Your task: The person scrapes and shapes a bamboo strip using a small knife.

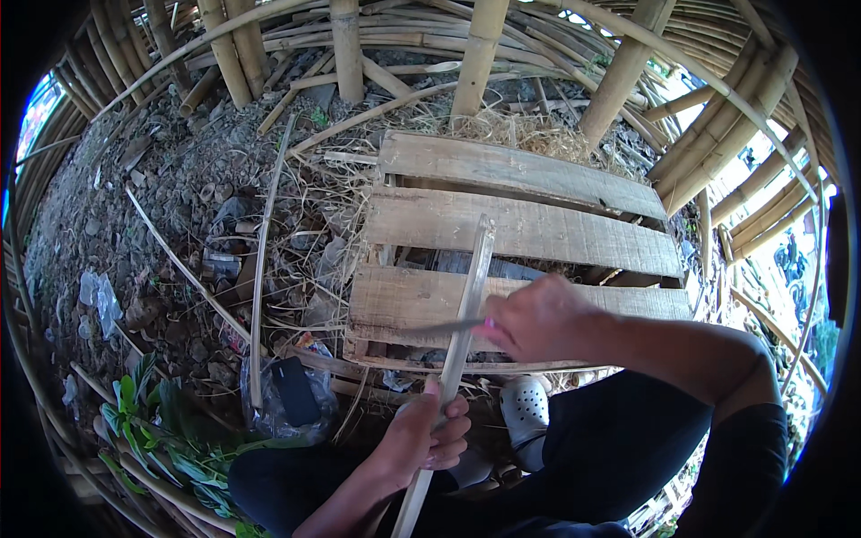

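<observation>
A long pale bamboo strip point(470, 300) slants up from my lap, its far end over a low slatted wooden pallet point(421, 215). Around its lower part, the fingers of my left hand point(419, 439) are wrapped, thumb lying along the strip. My right hand point(543, 318) is closed on a knife with a pink handle point(489, 328). The knife's dark blade point(439, 329) crosses the strip above my left hand, pointing left; the blade is blurred. Most of the handle is hidden in my right fist.
Bamboo posts point(482, 54) and a woven bamboo fence point(404, 40) stand behind the pallet. Stony ground point(179, 215) with loose bamboo sticks point(266, 242) lies to the left. Near my knee are a dark phone-like slab point(296, 392) on clear plastic and green leaves point(170, 430).
</observation>
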`<state>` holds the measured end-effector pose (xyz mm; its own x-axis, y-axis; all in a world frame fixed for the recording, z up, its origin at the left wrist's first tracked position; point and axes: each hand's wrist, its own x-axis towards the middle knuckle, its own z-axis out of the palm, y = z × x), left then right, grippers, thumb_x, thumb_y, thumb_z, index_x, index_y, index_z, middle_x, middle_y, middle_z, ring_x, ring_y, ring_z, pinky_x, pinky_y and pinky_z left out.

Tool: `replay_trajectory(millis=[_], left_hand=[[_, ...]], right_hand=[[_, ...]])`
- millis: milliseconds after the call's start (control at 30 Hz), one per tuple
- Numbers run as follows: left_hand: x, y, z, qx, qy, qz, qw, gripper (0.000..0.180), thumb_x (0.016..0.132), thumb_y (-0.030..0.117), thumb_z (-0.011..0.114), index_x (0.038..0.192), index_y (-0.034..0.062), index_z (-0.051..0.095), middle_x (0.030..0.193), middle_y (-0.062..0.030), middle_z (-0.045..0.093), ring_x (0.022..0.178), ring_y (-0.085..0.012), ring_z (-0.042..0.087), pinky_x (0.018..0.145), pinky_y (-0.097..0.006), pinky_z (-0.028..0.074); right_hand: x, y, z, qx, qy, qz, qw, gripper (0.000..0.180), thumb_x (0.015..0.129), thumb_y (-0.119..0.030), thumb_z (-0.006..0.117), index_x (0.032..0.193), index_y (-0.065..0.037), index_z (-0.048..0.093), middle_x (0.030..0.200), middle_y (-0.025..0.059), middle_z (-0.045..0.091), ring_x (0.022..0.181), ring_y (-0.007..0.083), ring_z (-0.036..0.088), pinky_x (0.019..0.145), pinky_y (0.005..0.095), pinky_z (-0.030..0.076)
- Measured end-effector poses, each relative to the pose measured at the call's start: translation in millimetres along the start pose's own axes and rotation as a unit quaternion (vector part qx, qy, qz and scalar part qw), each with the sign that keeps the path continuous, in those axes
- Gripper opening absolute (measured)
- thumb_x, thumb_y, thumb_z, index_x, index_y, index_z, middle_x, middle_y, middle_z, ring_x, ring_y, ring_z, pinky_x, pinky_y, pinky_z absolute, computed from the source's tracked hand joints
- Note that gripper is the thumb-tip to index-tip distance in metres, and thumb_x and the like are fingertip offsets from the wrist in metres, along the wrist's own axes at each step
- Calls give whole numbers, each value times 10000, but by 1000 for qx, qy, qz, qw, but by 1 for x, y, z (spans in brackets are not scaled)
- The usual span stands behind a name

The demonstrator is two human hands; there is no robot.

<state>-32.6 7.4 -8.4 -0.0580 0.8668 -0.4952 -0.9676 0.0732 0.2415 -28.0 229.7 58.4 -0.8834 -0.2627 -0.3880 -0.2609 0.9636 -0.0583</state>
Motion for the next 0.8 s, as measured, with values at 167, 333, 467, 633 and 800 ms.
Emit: replay_trajectory(millis=[167, 333, 467, 633, 800], left_hand=[[-6, 3, 1, 98, 58, -6, 993, 536, 957, 650, 270, 811, 145, 373, 573, 74, 226, 420, -38, 187, 390, -210, 177], [-9, -2, 2, 108, 53, 15, 993, 535, 958, 649, 278, 805, 144, 373, 583, 75, 237, 434, -35, 210, 405, -209, 187], [-8, -6, -4, 117, 59, 22, 991, 526, 965, 636, 283, 810, 142, 377, 589, 74, 244, 444, -34, 232, 416, -210, 202], [-11, -4, 3, 132, 74, 30, 988, 514, 977, 610, 250, 814, 141, 383, 582, 88, 239, 443, -23, 208, 400, -211, 175], [-11, -3, 4, 118, 76, 18, 990, 508, 986, 597, 248, 816, 138, 382, 579, 86, 244, 445, -25, 219, 400, -212, 184]], right_hand=[[-3, -7, 1, -22, 11, 21, 999, 575, 1029, -475, 252, 803, -50, 567, 492, -18, 483, 372, 132, 472, 372, 337, 479], [1, -2, 7, -24, 103, -7, 994, 576, 1028, -476, 253, 807, -40, 557, 462, -53, 419, 327, 104, 406, 316, 302, 428], [-3, -5, 3, -42, 29, -56, 997, 563, 1026, -463, 302, 763, -39, 560, 455, -30, 447, 324, 110, 417, 311, 305, 423], [-4, -7, 1, -206, 95, 15, 974, 519, 1025, -457, 307, 888, -25, 561, 463, -18, 434, 344, 126, 446, 283, 301, 375], [2, 6, 6, 11, 72, -45, 996, 536, 1013, -481, 335, 836, -31, 566, 461, -21, 441, 344, 120, 440, 296, 308, 393]])
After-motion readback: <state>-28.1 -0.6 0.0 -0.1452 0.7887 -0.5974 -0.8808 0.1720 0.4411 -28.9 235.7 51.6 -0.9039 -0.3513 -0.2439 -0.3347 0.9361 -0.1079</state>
